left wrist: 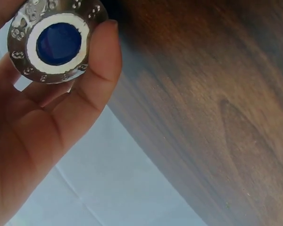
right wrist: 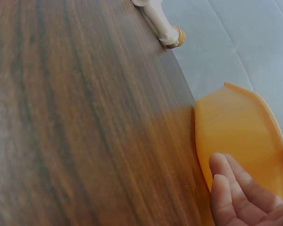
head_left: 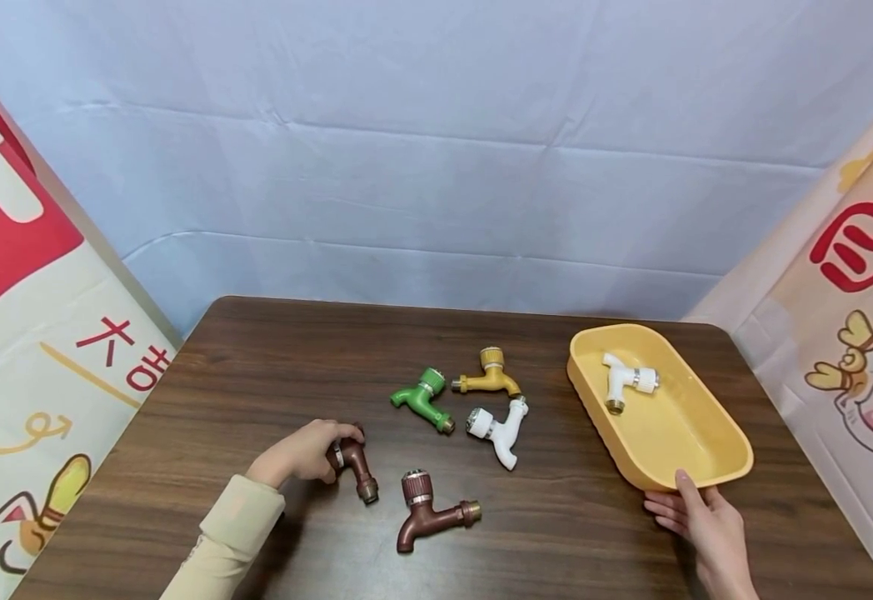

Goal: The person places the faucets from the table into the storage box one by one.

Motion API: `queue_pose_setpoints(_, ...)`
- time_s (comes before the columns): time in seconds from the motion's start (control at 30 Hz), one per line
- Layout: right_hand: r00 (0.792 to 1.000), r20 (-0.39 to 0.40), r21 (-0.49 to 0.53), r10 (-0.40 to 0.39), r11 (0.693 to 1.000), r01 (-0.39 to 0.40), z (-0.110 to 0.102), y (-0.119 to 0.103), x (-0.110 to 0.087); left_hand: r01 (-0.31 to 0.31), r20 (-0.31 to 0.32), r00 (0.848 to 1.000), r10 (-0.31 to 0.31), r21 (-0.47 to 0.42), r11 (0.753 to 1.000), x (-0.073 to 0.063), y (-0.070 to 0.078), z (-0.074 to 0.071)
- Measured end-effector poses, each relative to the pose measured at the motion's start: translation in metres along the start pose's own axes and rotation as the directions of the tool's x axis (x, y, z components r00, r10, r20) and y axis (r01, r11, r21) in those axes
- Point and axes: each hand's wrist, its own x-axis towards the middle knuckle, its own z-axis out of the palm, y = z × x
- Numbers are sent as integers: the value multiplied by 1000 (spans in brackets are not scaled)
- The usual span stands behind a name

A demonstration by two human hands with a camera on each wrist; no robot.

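Observation:
My left hand point(head_left: 305, 451) grips a dark red faucet point(head_left: 357, 468) by its knob, at the table's left front. The faucet's brass threaded end points toward the front. In the left wrist view, thumb and fingers curl around the silver knob end point(left wrist: 19, 54), which has a blue centre. At the right, my right hand point(head_left: 710, 527) holds the near end of a yellow plastic tub point(head_left: 695, 442), thumb over the rim and fingers against the outer wall. A white faucet point(head_left: 620, 382) lies inside the tub. Another dark red faucet point(head_left: 429, 518) lies right of my left hand.
Mid-table lie a green faucet point(head_left: 423, 400), a yellow faucet point(head_left: 492, 377) and a second white faucet point(head_left: 504, 433), the last two close together. The brown wooden table point(head_left: 556, 533) backs onto a pale cloth point(head_left: 436, 167). Printed banners point(head_left: 864, 358) stand at both sides.

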Motion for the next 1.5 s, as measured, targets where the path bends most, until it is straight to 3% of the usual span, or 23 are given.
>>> queue_pose_setpoints(0.57,1000,-4,-9,-7,1000,7,1,2,2,-79,-70,995,78,-16,997,2,3,-1)
queue_pose_setpoints(0.8,1000,-13,-8,6,1000,-6,3,0,1,-119,-96,989,113,-67,991,3,4,-3)
queue_pose_setpoints(1.5,999,-40,-16,27,999,-28,3,2,5,-156,-229,967,112,-186,970,13,11,-8)
